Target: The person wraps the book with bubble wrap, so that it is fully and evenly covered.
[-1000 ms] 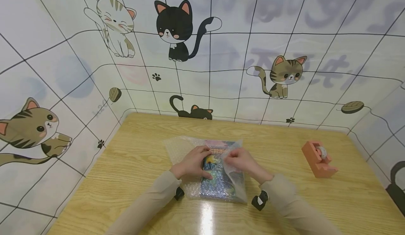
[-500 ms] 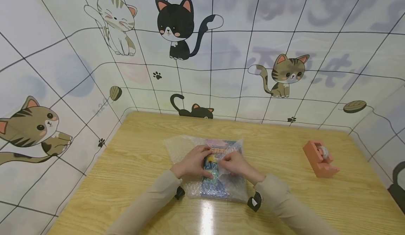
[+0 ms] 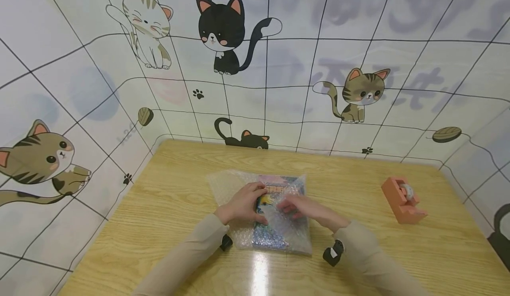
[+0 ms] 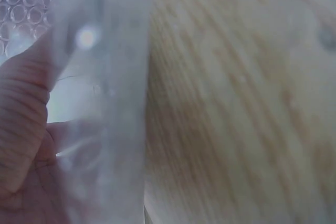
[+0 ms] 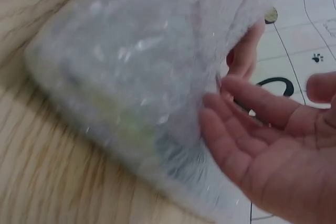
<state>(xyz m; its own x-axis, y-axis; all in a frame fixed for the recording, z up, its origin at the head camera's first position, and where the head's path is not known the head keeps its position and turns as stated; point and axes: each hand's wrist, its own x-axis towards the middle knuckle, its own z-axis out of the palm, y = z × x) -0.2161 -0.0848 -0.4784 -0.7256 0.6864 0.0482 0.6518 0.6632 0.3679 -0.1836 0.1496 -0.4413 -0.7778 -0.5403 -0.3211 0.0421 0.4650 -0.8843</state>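
Note:
A flat, colourful picture-covered item (image 3: 268, 235), like a book or thin box, lies on the table under clear bubble wrap (image 3: 227, 184). My left hand (image 3: 241, 203) rests on its left side with thumb and fingers spread. In the left wrist view, a thumb (image 4: 23, 114) shows behind a blurred strip of film. The right-hand part of the wrap is folded over the item's face. My right hand (image 3: 306, 208) is over that fold, its fingers loosely bent. From the right wrist, these fingers (image 5: 231, 135) appear right at the wrap's surface, pinching nothing.
An orange tape dispenser (image 3: 402, 205) with a roll of tape stands on the wooden table (image 3: 187, 167) to the right. A cat-patterned cloth wall (image 3: 295, 70) borders the table at the back and sides. A dark object (image 3: 500, 238) shows at the far right edge.
My right hand has brought the raised right flap of bubble wrap leftward and down over the item, then let go and drawn back slightly right. The left hand stays in place.

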